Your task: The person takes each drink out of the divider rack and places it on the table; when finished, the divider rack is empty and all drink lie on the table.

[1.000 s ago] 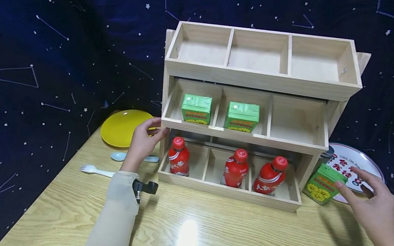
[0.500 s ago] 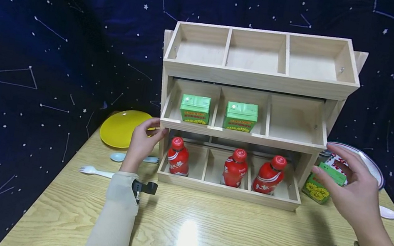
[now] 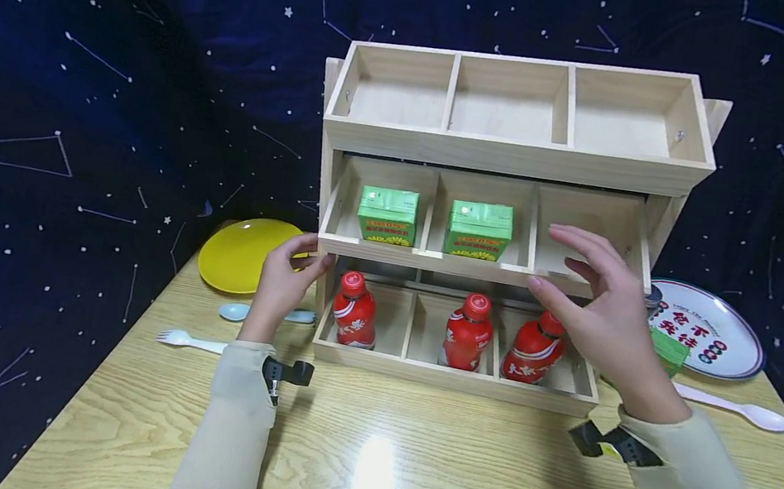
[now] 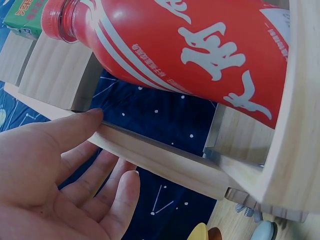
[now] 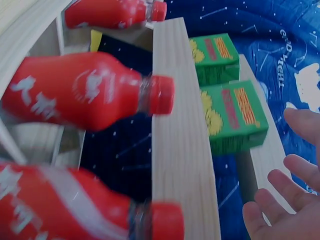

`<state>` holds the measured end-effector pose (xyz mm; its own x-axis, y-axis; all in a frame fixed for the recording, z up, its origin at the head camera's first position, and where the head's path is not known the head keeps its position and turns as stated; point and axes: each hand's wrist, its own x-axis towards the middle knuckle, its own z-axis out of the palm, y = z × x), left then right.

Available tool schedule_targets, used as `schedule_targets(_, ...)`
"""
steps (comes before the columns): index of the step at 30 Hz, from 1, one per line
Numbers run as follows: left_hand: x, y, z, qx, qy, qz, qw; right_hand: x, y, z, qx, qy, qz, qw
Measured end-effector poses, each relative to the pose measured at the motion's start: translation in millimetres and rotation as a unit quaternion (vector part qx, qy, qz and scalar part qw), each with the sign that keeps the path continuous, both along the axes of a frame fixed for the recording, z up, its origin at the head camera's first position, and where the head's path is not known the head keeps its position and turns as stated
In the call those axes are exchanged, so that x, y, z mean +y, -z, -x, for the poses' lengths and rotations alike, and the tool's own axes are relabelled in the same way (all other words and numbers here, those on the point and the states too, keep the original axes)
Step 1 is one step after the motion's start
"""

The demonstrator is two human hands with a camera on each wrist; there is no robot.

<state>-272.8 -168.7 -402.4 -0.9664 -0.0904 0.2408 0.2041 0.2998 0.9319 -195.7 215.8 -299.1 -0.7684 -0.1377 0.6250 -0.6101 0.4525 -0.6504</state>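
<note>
A three-tier wooden shelf [image 3: 517, 158] stands on the table. My left hand [image 3: 284, 284] holds its left upright, thumb on one side and fingertips behind, as the left wrist view shows. My right hand [image 3: 603, 316] hovers before the right compartments of the middle and bottom tiers, fingers spread, holding nothing. In the middle tier sit a green drink carton [image 3: 388, 215] at left and another green carton [image 3: 480, 230] in the centre. Red bottles stand in the bottom tier: left [image 3: 356, 310], centre [image 3: 467, 332] and right [image 3: 533, 350], the last partly behind my right hand.
A third green carton [image 3: 669, 350] stands right of the shelf, mostly hidden by my right hand. Behind it leans a white printed plate [image 3: 729, 334], with a pale spoon [image 3: 752, 412] in front. To the left lie a yellow plate [image 3: 240, 257], a blue spoon [image 3: 235, 311] and a white fork [image 3: 186, 339].
My right hand has travelled left and upward, from beside the carton on the table to the front of the shelf's right compartments. The left hand stays on the upright.
</note>
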Motion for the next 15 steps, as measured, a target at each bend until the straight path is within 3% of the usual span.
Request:
schedule_targets(8, -0.2, 0.7, 1.0, 0.001, -0.002, -0.001, 1.0000, -35.0, -12.2, 21.9, -0.013, -0.028, -0.016, 0.999)
schedule_targets(15, 0.4, 0.3, 0.1, -0.001, -0.003, 0.001, 1.0000, -50.3, -11.2, 40.5, -0.078, -0.049, -0.010, 0.996)
